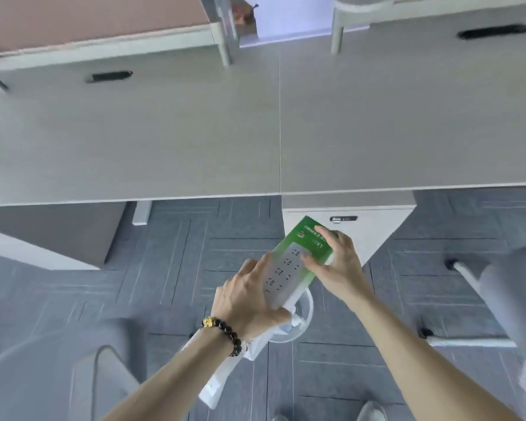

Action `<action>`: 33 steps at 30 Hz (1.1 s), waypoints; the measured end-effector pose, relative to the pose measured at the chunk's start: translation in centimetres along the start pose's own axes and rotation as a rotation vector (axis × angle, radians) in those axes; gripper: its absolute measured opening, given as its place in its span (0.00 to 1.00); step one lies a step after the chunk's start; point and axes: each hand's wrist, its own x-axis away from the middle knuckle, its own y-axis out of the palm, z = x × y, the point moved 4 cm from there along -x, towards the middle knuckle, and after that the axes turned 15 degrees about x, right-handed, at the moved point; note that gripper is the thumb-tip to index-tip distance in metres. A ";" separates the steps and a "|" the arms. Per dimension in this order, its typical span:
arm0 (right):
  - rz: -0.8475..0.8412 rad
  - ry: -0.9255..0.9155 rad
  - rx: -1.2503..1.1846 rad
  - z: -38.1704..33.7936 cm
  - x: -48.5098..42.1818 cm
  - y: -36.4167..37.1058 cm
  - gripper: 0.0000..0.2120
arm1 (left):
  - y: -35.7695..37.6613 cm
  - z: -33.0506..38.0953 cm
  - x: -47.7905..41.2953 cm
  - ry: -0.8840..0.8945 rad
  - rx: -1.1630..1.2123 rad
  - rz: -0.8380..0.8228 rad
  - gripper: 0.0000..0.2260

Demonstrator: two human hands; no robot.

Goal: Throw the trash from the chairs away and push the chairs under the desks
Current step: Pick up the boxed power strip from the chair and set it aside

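Observation:
Both hands hold a flat green and white power-strip box (298,256) in mid-air in front of the desks. My left hand (249,299) grips its near end together with white paper or plastic wrapping (222,378) that hangs down under the wrist. My right hand (336,262) grips the box's far right edge. Directly below the box stands a small white trash bin (304,317), mostly hidden by my hands. A grey chair (58,372) is at the lower left, and another grey chair (504,293) is at the right, both out from the desks.
Two pale wood desks (195,132) run side by side across the view. A white drawer cabinet (374,229) stands under the right desk, just behind the box. Grey carpet tiles (176,268) cover the floor. My shoes (371,413) show at the bottom edge.

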 end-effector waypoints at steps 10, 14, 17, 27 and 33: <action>-0.142 0.122 -0.028 10.5 -1.0 17.2 0.34 | 11.1 -15.7 -1.6 -0.105 -0.011 -0.125 0.45; -0.215 0.168 -0.004 13.7 -0.6 22.6 0.34 | 15.1 -20.6 -1.7 -0.168 -0.057 -0.198 0.45; -0.265 0.185 0.010 15.7 -1.2 25.5 0.33 | 17.5 -22.8 -3.6 -0.224 -0.104 -0.250 0.42; -0.257 0.106 0.008 16.6 -4.2 23.8 0.25 | 19.6 -20.1 -11.1 -0.147 -0.116 -0.262 0.38; -0.139 0.003 0.025 9.5 -6.4 14.2 0.23 | 12.0 -13.3 -12.3 -0.051 -0.089 -0.152 0.39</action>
